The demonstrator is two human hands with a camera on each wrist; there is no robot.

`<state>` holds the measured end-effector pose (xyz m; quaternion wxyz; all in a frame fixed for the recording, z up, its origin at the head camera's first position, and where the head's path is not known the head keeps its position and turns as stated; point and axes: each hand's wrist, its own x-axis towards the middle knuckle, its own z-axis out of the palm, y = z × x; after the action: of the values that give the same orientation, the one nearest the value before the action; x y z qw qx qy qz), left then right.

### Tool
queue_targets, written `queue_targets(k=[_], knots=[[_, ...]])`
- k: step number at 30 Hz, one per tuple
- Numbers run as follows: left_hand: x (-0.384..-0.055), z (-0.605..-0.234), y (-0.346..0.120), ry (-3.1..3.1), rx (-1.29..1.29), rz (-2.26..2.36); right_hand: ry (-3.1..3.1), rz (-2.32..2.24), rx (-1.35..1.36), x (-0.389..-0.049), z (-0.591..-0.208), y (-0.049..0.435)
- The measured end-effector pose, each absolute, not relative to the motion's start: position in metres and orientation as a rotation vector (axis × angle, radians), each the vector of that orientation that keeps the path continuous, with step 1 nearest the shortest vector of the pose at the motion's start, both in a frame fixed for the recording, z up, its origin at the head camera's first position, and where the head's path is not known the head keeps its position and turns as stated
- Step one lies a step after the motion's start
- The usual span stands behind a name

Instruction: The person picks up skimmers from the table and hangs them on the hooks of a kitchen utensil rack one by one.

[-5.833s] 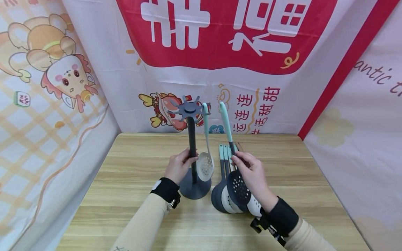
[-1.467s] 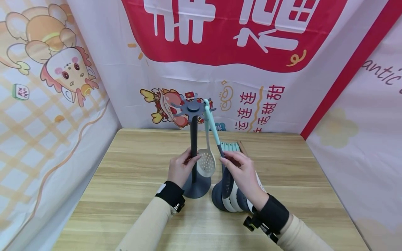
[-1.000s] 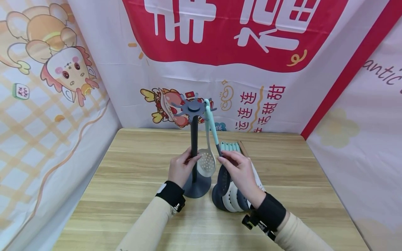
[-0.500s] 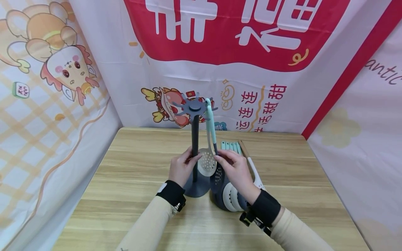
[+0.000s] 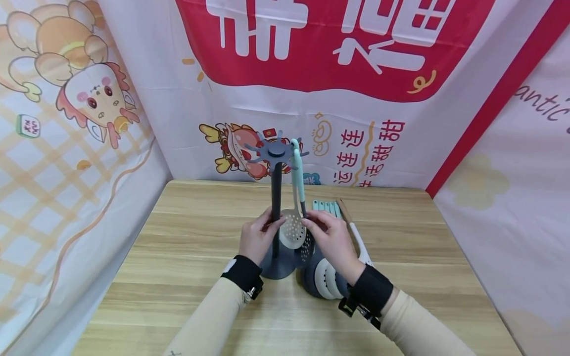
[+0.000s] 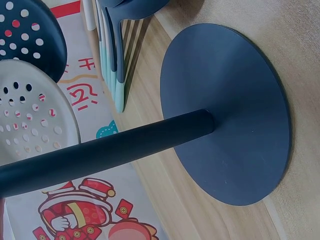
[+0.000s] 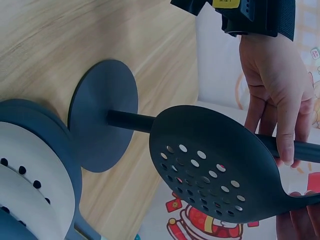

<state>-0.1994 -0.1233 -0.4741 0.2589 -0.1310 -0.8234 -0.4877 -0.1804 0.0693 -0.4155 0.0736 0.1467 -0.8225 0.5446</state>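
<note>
My left hand (image 5: 257, 238) grips the black post (image 5: 276, 190) of a utensil stand with a round base (image 6: 235, 115) and a hooked top (image 5: 276, 151). A pale skimmer (image 5: 291, 228) with a mint handle hangs from one hook at the right. My right hand (image 5: 331, 242) pinches the neck of a dark skimmer (image 7: 200, 165), whose perforated bowl hangs below the fingers. The top end of its mint handle (image 5: 298, 173) is right at the hooks, overlapping the pale skimmer's handle in the head view. The dark bowl stands beside the pale one, above the base's right side.
A nested row of dark and pale utensils (image 5: 322, 279) with mint handles lies just right of the stand. Beside it lies a white utensil with a wooden handle (image 5: 346, 210). Printed cloth (image 5: 347, 94) hangs behind the wooden table (image 5: 191, 212).
The right hand has carried the dark skimmer left from above the row to the stand's hooks. Over the last second its bowl swung left and hangs more upright. The left hand stays on the post.
</note>
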Motion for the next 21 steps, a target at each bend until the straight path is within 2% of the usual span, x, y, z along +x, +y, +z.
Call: queue_targets(k=[21], knots=[[-0.196, -0.459, -0.129, -2.383, -0.417, -1.388, -2.443, 1.649, 0.456, -0.181, -0.419, 0.069]])
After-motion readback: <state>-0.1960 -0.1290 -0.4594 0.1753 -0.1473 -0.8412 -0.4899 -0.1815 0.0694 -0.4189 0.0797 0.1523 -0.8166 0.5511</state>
